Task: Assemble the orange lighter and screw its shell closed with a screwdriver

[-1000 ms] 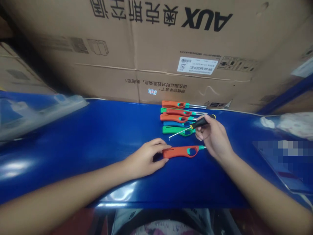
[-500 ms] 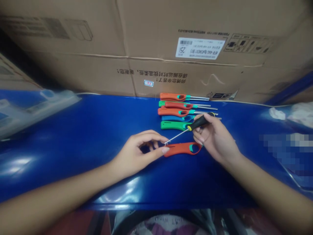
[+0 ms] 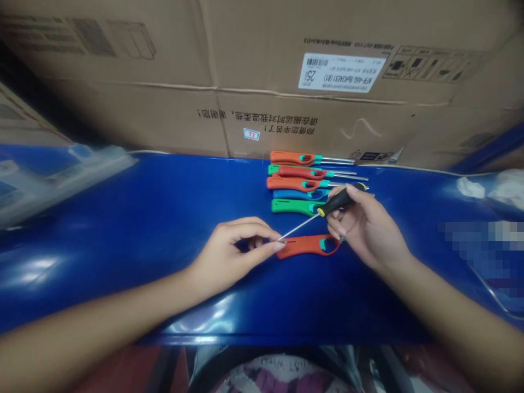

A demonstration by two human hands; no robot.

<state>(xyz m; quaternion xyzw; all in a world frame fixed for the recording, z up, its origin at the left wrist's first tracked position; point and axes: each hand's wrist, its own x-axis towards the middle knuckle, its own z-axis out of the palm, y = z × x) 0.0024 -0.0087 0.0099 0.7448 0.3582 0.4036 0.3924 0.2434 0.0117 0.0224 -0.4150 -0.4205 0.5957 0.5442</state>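
An orange gas lighter (image 3: 305, 246) with a teal trigger lies crosswise in front of me. My left hand (image 3: 239, 245) is closed at its rear end, thumb and forefinger pinched there; whether a small part is also between them is hidden. In my right hand (image 3: 364, 224) is a screwdriver (image 3: 301, 226), its black and yellow handle gripped by the fingers. The slanting shaft reaches down to my left fingertips, where the tip meets the lighter's end. My lower right fingers are close to the lighter's trigger end. Just behind is a green lighter (image 3: 292, 206).
Several more lighters, including a blue one (image 3: 292, 194) and an orange one (image 3: 289, 159), lie in a row on the blue table (image 3: 196, 191). A large cardboard box (image 3: 254, 65) stands behind them. Clear plastic bags (image 3: 61, 180) lie left; a white crumpled item (image 3: 470, 188) lies right.
The view has shifted slightly. The screwdriver tip has moved a little and now sits closer between my left fingertips; both hands otherwise keep their places.
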